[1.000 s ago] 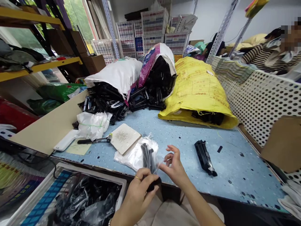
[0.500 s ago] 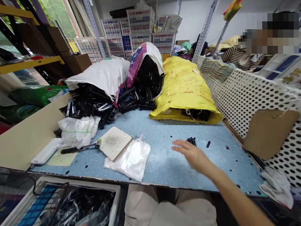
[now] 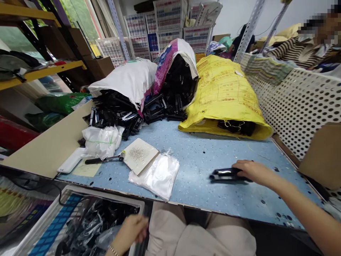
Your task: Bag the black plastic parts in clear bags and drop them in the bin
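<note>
A long glossy black plastic part (image 3: 225,175) lies low over the blue tabletop, slightly smeared by motion. My right hand (image 3: 249,170) has its fingers closed over the part's right end. At the bottom of the view, my left hand (image 3: 133,227) hangs over the right side of a white crate (image 3: 137,203), beside my lap. Its fingers look loosely curled but are blurred, and whether anything is in them does not show. Inside the crate are black pieces and clear plastic bags (image 3: 90,225).
A yellow woven sack (image 3: 223,85) and white sacks (image 3: 128,76) spilling black parts (image 3: 133,121) line the back. A screwdriver-like tool (image 3: 106,159), speckled square board (image 3: 139,154) and plastic bags (image 3: 162,176) lie left of centre. A perforated white panel (image 3: 301,106) borders the right.
My left hand has come into view over the crate. My right hand has shifted right and now grips a long black part. The camera has turned somewhat left.
</note>
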The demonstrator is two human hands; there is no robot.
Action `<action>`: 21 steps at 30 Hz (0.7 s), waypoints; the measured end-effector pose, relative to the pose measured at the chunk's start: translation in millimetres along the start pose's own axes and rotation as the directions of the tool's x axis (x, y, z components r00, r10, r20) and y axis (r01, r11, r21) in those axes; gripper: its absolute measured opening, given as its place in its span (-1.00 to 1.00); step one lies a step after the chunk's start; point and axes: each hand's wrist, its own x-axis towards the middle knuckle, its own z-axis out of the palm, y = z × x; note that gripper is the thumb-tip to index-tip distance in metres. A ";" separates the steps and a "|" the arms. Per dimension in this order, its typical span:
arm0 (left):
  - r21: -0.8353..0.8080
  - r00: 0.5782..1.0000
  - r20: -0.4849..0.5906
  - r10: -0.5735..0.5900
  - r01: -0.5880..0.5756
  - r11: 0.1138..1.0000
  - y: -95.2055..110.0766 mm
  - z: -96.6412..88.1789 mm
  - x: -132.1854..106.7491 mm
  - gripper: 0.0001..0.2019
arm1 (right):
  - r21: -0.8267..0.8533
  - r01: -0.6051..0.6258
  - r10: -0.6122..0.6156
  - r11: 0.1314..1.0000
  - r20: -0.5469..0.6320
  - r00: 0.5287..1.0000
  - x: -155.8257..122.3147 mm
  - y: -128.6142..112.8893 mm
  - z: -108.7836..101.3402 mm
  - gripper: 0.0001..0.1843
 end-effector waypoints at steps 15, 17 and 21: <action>0.128 0.883 -0.256 0.393 -0.372 0.919 73.6 -11.0 112.2 -0.74 | 0.962 -0.073 0.163 -0.263 0.118 0.980 40.9 -170.0 38.6 -0.65; 0.092 0.890 -0.248 0.383 -0.372 0.924 71.7 -12.8 112.0 -0.69 | 0.911 -0.065 0.134 -0.406 0.129 0.983 52.8 -188.1 35.2 -0.68; 0.105 0.863 -0.331 0.381 -0.368 0.924 78.2 0.1 103.8 -0.73 | 0.832 -0.029 0.095 -0.554 0.098 0.991 73.6 -215.5 27.0 -0.74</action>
